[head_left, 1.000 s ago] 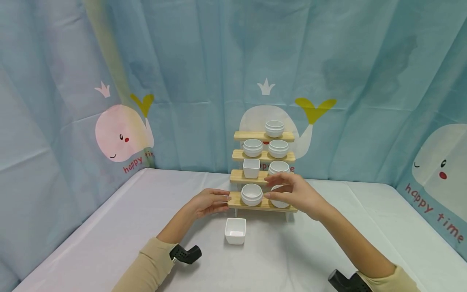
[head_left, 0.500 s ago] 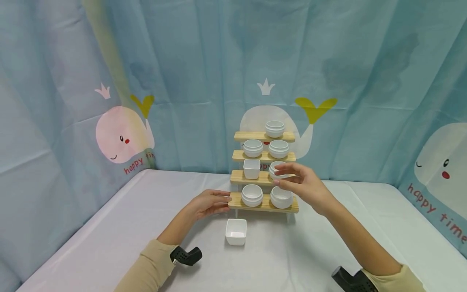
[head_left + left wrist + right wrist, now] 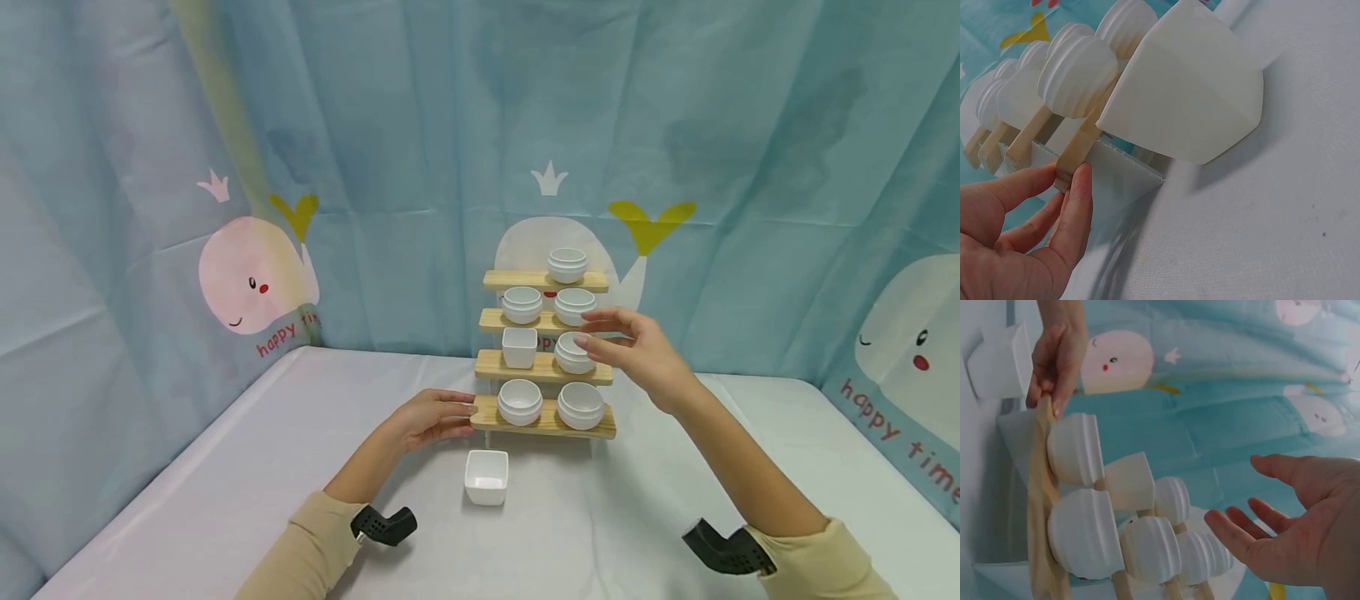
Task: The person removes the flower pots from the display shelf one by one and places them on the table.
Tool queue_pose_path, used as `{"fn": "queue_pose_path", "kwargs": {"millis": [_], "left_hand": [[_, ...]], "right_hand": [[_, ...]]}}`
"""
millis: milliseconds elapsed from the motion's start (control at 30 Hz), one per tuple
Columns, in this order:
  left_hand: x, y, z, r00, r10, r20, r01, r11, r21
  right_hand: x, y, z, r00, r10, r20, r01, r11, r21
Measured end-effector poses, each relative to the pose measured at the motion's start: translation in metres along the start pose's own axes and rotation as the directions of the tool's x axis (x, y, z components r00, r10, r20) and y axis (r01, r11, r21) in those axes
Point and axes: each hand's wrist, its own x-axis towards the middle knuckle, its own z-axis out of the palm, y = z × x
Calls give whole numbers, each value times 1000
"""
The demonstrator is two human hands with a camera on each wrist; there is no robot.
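A tiered display stand (image 3: 547, 428) with wooden shelf boards bears several small white bowls. My left hand (image 3: 429, 419) pinches the left end of its lowest board (image 3: 1080, 150) between thumb and fingers. The right hand (image 3: 641, 354) holds nothing; its loosely bent fingers are apart from the bowls in the right wrist view. In the head view they overlap the round bowl (image 3: 573, 354) on the second shelf up. On that shelf's left stands a square bowl (image 3: 519, 348). Two round bowls, a left one (image 3: 519, 403) and a right one (image 3: 581, 407), occupy the lowest board.
Another square white bowl (image 3: 486, 478) sits on the white-covered table (image 3: 540, 533) in front of the stand. Two round bowls share the third shelf, and one round bowl (image 3: 567, 265) tops the stand. A blue printed curtain (image 3: 390, 167) hangs close behind.
My right hand has moved up and a little right, from the lowest bowls to the height of the middle shelves. The left hand has kept its grip on the lowest board.
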Motion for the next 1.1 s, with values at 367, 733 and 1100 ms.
{"fn": "queue_pose_path", "kwargs": {"millis": [367, 733, 1100], "left_hand": [[2, 0, 0, 1000, -6, 1, 6, 1000, 2], [1, 0, 0, 1000, -9, -5, 9, 1000, 3], [2, 0, -1, 1000, -7, 5, 7, 1000, -7]], "right_hand": [[22, -12, -11, 999, 25, -36, -26, 999, -35], [40, -16, -16, 998, 41, -50, -42, 999, -16], [55, -19, -24, 994, 74, -77, -76, 997, -20]]}}
